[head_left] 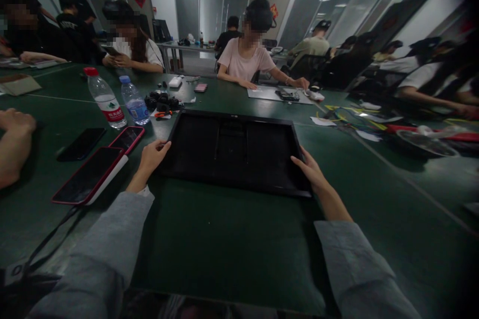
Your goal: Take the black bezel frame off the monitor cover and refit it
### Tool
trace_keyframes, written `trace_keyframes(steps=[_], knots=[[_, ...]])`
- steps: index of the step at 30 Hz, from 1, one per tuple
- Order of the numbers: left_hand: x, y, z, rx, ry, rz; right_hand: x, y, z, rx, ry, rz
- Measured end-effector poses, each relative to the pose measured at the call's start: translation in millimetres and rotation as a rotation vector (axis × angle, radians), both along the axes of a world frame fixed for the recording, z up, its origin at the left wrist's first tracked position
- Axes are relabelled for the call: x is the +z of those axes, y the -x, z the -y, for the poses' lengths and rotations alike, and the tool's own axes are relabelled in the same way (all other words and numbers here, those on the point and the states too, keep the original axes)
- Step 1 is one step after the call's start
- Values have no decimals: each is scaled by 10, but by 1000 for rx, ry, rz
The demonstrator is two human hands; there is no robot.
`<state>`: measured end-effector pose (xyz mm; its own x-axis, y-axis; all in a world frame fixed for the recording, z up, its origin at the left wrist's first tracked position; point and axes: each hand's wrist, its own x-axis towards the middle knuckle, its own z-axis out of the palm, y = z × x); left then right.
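Black panel [194,147], wide rectangle, raised rim, small pale mark on far edge. Slightly skewed over the table [224,239]; contact unclear.

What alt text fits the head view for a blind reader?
The left hand and right hand hold opposite sides of a shallow black shell, possibly a monitor housing, at a green table. Left of it are a red-capped water bottle, a blue-capped water bottle and smartphones; opposite sits a person in pink.
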<state>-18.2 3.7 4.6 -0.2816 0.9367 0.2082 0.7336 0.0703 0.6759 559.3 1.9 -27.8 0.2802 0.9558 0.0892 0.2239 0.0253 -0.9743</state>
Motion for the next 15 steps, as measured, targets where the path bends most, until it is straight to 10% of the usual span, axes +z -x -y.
trace_keyframes(steps=[8,15], knots=[[-194,210,-103,125,-89,36,-123,-20,-66,-32,-176,32],[-187,265,-55,203,-55,1,-175,-304,-18,-369,-241,103]])
